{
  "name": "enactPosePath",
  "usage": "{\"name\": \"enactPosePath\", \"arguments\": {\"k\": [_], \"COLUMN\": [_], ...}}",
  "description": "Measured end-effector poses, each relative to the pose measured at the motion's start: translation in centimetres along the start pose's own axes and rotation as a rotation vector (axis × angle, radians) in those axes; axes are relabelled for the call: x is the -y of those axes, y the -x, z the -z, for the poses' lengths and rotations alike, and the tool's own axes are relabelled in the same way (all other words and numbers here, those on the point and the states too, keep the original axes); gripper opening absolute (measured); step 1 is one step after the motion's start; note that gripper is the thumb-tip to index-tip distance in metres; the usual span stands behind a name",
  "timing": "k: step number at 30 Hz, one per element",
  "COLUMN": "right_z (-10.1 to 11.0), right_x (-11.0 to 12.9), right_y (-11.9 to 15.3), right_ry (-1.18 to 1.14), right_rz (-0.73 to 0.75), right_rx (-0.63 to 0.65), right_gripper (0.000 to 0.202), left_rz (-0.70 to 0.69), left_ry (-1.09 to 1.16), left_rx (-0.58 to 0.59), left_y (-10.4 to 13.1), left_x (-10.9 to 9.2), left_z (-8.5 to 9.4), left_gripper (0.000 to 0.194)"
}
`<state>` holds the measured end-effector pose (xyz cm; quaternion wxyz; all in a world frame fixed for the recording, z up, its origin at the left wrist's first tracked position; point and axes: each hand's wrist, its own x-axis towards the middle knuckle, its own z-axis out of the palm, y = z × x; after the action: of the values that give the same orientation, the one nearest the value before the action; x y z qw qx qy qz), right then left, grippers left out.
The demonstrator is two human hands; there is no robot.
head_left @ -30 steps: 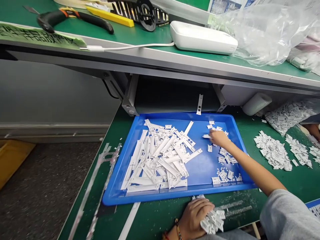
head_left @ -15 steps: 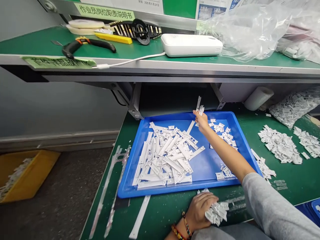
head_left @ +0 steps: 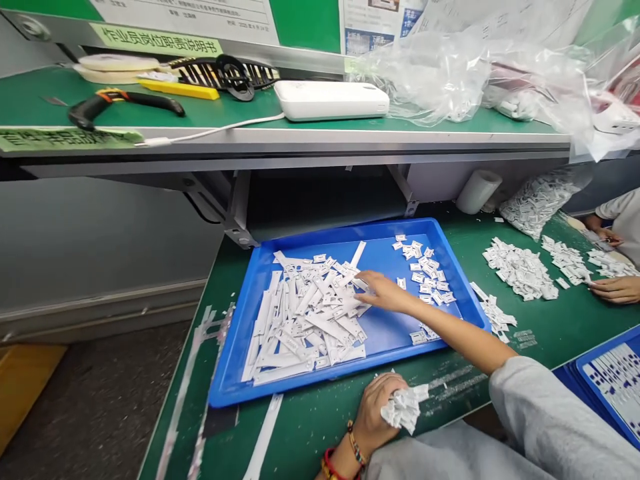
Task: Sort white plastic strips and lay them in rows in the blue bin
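My left hand (head_left: 376, 408), with beaded bracelets at the wrist, is closed around a bundle of small white pieces (head_left: 404, 408) in front of the tray. Over the blue tray (head_left: 400, 333), my right hand (head_left: 375, 291) reaches to the right edge of a heap of long white strips (head_left: 310, 313). Its fingertips are at the strips, and whether they pinch one is unclear. Small white pieces (head_left: 427, 270) lie scattered along the tray's right side.
Piles of white pieces (head_left: 520, 270) and a filled clear bag (head_left: 543, 197) lie right of the tray. Another person's hand (head_left: 617, 290) is at the far right. A shelf (head_left: 240, 140) with a white device (head_left: 333, 100) and pliers (head_left: 125, 103) overhangs the back.
The view has shifted to the right. My right hand has come down from the tray's back edge to the strip heap, and the upright strips it held no longer show. My left hand still holds its bundle.
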<state>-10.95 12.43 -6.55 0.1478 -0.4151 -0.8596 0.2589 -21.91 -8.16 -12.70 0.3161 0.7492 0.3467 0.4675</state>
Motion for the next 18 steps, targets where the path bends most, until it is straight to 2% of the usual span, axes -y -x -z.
{"name": "enactPosePath", "arguments": {"k": [2, 5, 7, 9, 12, 14, 16, 18], "right_z": [1.3, 3.3, 4.7, 5.8, 6.1, 5.7, 5.3, 5.5], "right_x": [-2.9, -8.2, -11.1, -13.1, -14.5, -14.8, -15.0, -15.2], "right_y": [1.8, 4.3, 4.7, 3.8, 0.5, -1.5, -2.3, -1.4], "right_ry": [0.211, 0.443, 0.495, 0.502, 0.478, 0.452, 0.419, 0.390], "right_rz": [-0.011, -0.067, -0.097, -0.097, -0.124, -0.192, -0.212, -0.110], "right_rx": [-0.016, 0.085, 0.121, 0.075, -0.053, -0.090, -0.066, 0.010], "right_gripper": [0.035, 0.021, 0.016, 0.019, 0.036, 0.044, 0.046, 0.043], "left_rz": [0.055, 0.155, 0.192, 0.187, 0.132, 0.112, 0.125, 0.163], "left_ry": [0.048, 0.045, -0.001, -0.049, -0.116, -0.172, -0.207, -0.211], "left_rx": [-0.045, -0.076, -0.075, -0.057, -0.010, 0.026, 0.034, 0.009], "left_y": [0.9, 2.4, 2.9, 2.9, 2.2, 1.8, 1.8, 1.9], "left_x": [0.1, 0.2, 0.1, -0.2, -0.8, -1.1, -1.3, -1.3], "left_z": [0.7, 1.8, 2.2, 2.5, 2.5, 2.5, 2.5, 2.6], "left_gripper": [0.024, 0.032, 0.040, 0.042, 0.038, 0.040, 0.043, 0.042]}}
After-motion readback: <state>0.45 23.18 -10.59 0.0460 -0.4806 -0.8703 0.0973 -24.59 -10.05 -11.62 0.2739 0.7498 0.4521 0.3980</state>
